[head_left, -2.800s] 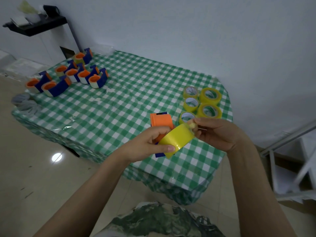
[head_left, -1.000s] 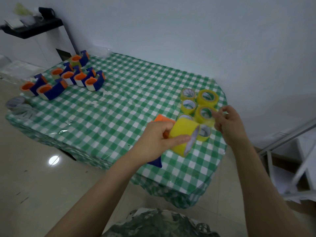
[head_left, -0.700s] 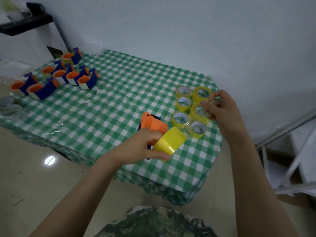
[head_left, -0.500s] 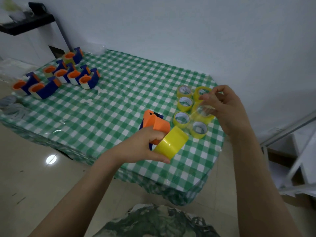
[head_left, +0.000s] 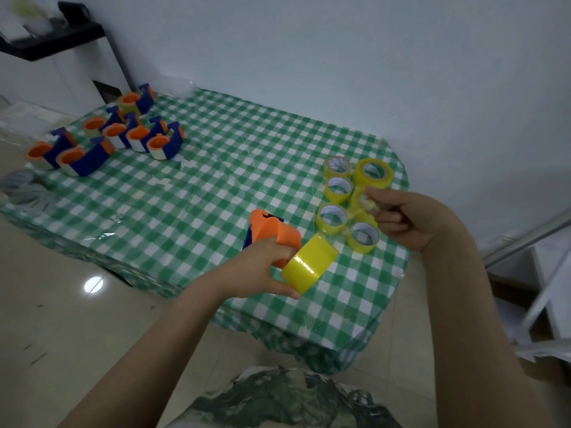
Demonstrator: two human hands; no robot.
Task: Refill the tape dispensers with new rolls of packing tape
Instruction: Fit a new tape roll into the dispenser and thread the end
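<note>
Yellow and glossy, the roll of packing tape [head_left: 309,264] lies in the left hand [head_left: 256,273]. The thumb presses along the roll's near side while the curled fingers [head_left: 279,247] wrap the orange dispenser [head_left: 273,233] that the roll sits against. Both are held in the air above the near part of the desk [head_left: 355,307]; whether the roll is seated on the dispenser cannot be told. The right hand [head_left: 414,217] is raised just beyond, its fingers [head_left: 384,217] bunched together and pinching a crumpled wad of clear film [head_left: 367,205]. Beneath and beside that hand the spare rolls [head_left: 332,218] lie flat in a close cluster at the desk's right side, white cores facing up, one of them mostly hidden by the wad. A green-and-white checked cloth [head_left: 216,186] covers the desk, with a shiny clear sheet over it that catches the light and hangs over the edge. At the far left corner a group of blue-and-orange dispensers [head_left: 129,140] stands together, well apart from the hands, and some pale grey rings [head_left: 21,183] lie blurred at the left edge. The desk stands against a plain pale wall [head_left: 309,57]. A black shelf [head_left: 61,38] on a white unit stands in the back left corner, its contents too blurred to tell. The floor [head_left: 61,319] is glossy beige tile with a round spot of reflected light. White framing [head_left: 543,273] shows blurred at the right, and a dark green patterned garment [head_left: 278,396] fills the bottom.
</note>
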